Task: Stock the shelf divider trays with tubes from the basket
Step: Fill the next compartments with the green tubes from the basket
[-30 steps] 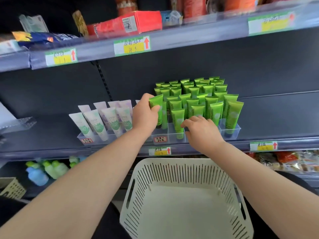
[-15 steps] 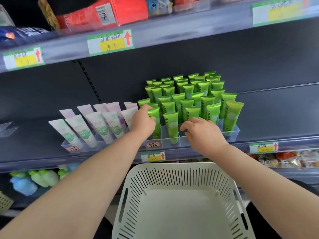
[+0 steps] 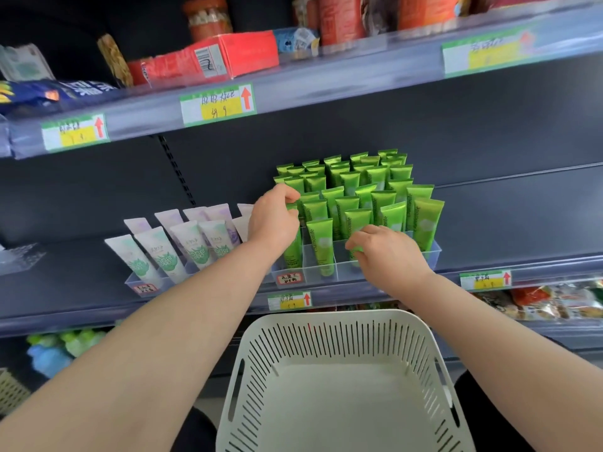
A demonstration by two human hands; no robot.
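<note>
The left hand [image 3: 273, 223] lowered the green tube [image 3: 292, 254] it had been holding above its row and seated it in the front left compartment of the divider tray [image 3: 339, 272]. Its fingers slid up to pinch the tube's top edge. The right hand [image 3: 390, 256] curled its fingers tighter round the lower part of another front tube [image 3: 358, 220] two lanes to the right.

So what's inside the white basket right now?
In the white basket only its pale floor and slotted walls show; no tube is visible. Its nearest part runs off the bottom of the picture, so that strip cannot be checked.
</note>
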